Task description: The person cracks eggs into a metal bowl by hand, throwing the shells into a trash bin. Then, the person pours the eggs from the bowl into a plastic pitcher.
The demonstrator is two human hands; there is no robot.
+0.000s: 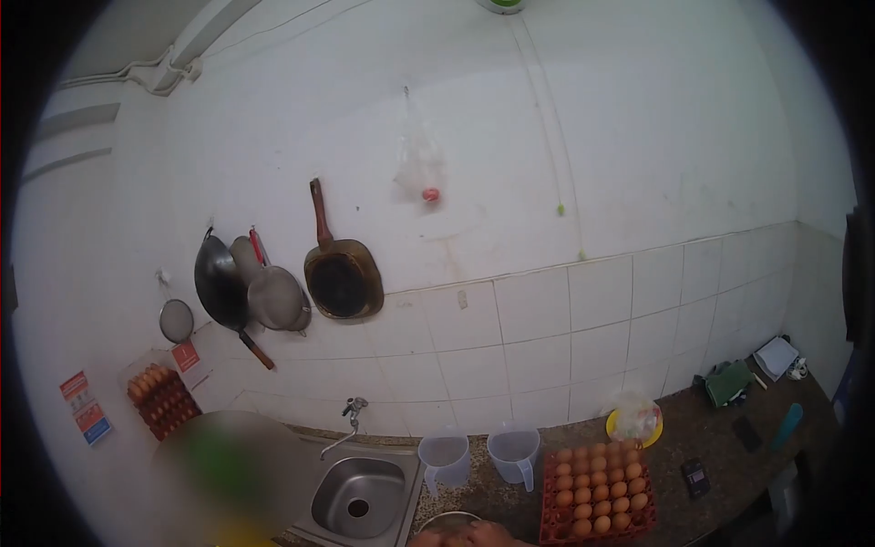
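At the bottom edge, my left hand (425, 540) and my right hand (490, 534) are close together over a round bowl (448, 519), of which only the far rim shows. The frame cuts off most of both hands, so their fingers and anything in them cannot be made out. Just beyond the bowl stand two clear plastic measuring jugs (444, 453) with handles. Right of my right hand is a red tray (549, 520) filled with rows of brown eggs (602, 492).
A steel sink (319, 506) with a tap (351, 424) lies left. Pans (342, 278) and strainers (275, 296) hang on the wall. A yellow dish (649, 436), a phone (695, 478) and a green cloth (728, 384) lie right. A blurred shape covers the lower left.
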